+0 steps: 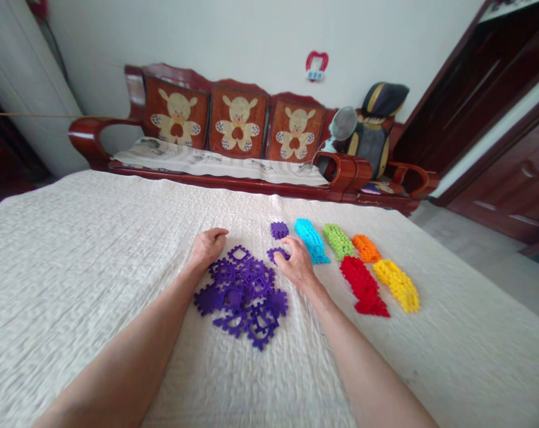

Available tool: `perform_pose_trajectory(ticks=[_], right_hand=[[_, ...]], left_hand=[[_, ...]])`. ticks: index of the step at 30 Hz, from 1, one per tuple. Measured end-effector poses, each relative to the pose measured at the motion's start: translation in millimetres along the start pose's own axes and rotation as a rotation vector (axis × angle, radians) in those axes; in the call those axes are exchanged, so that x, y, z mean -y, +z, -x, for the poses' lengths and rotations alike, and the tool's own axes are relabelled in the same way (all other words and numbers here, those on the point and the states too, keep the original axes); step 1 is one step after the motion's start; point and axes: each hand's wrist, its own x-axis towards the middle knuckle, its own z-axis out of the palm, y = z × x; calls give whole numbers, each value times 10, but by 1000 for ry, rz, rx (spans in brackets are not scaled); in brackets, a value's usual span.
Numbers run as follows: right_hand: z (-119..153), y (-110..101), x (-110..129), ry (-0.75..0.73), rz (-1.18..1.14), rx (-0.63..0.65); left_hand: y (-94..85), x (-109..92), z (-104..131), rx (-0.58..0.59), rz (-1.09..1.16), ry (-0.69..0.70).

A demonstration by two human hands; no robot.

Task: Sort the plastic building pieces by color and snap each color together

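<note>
Several flat purple toothed pieces (243,291) lie in a loose heap between my forearms. My left hand (210,244) is closed at the heap's upper left; whatever its fingers may hold is hidden. On the heap's other side, my right hand (295,260) has thumb and fingers curved around a single purple piece (275,254), gripping its right side. Just beyond that piece sits a small purple stack (279,230).
Right of my right hand lie rows of linked pieces: blue (311,241), green (338,241), orange (366,248), red (363,286) and yellow (397,285). They rest on a white quilted cover (118,238). A wooden sofa (216,173) stands behind.
</note>
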Motion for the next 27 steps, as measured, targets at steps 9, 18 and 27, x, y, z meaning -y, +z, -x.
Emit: perform_pose_trajectory(ticks=[9,18,27], right_hand=[[-824,188,57,314,247,178],[-834,319,116,310,450,210],[-837,358,28,263,453,212]], left_hand=[[1,-19,-6,15,-39,18],[49,14,-17,-1,-46,55],[69,30,-18,-15,-48,71]])
